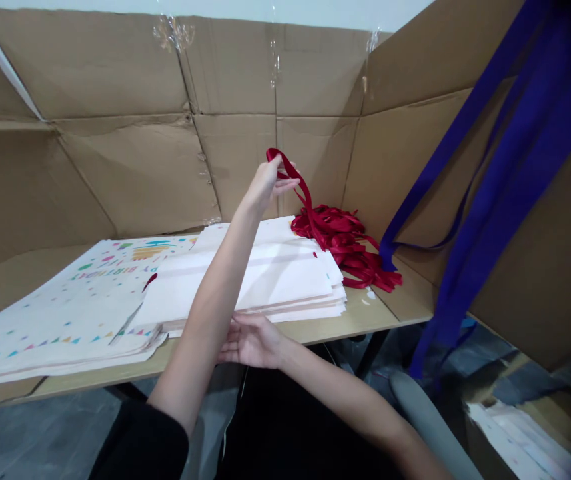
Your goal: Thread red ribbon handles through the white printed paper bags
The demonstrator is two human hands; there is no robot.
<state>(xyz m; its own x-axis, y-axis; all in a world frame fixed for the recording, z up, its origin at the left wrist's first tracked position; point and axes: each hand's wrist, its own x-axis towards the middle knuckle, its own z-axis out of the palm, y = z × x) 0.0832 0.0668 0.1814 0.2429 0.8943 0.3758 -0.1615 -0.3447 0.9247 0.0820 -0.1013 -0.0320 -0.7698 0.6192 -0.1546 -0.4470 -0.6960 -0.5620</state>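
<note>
Raised above the table, my left hand [270, 179] pinches a loop of dark red satin ribbon [306, 193]. The ribbon runs down to a tangled heap of red ribbons [338, 233] at the table's back right. Palm up at the table's front edge, my right hand [258, 341] has its fingers loosely stretched, their tips partly hidden behind my left forearm. I see nothing in it. Just above it lies a stack of white paper sheets or bags [285, 280]. To the left, a printed stack [100, 287] shows birthday lettering and coloured triangles.
Cardboard walls [235, 147] enclose the table [365, 317] at the back and sides. Long blue-purple ribbons [495, 220] hang on the right, reaching below table height. A grey chair part [425, 413] and more printed paper [520, 437] are at lower right.
</note>
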